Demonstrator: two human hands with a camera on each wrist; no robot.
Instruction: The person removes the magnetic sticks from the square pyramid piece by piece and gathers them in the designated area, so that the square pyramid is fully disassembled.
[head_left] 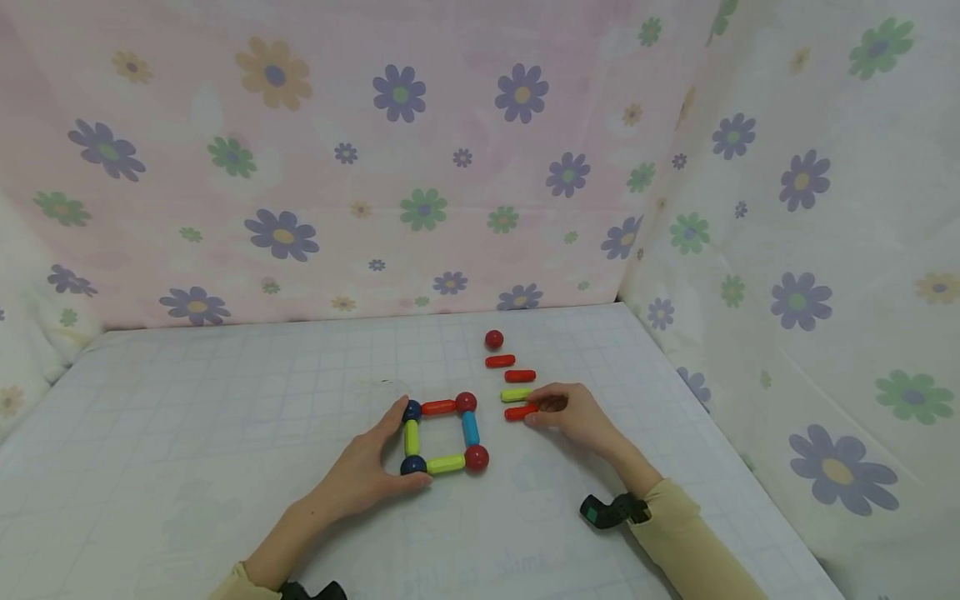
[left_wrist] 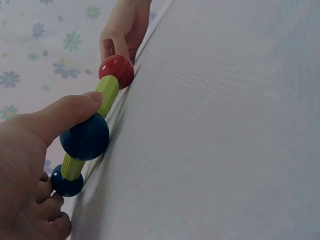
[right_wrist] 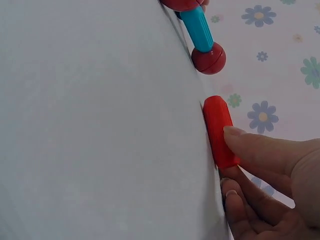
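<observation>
Rod in red (right_wrist: 219, 131) looks light, stiff and slick; I judge mid-length best for gripping. My right hand (head_left: 576, 412) pinches it at three o'clock from the ball-and-rod square (head_left: 446, 464), whose blue balls (head_left: 412, 462) my left hand (head_left: 367, 463) grips between thumb and finger. White gridded table (head_left: 225, 483) beneath; flowered cloth (head_left: 330, 92) hangs at twelve.

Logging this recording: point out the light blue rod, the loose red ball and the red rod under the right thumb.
Light blue rod (head_left: 470, 428): head view, middle of its length.
Loose red ball (head_left: 494, 339): head view, centre of its surface.
Pinched red rod (right_wrist: 218, 131): right wrist view, side, mid-length.
</observation>
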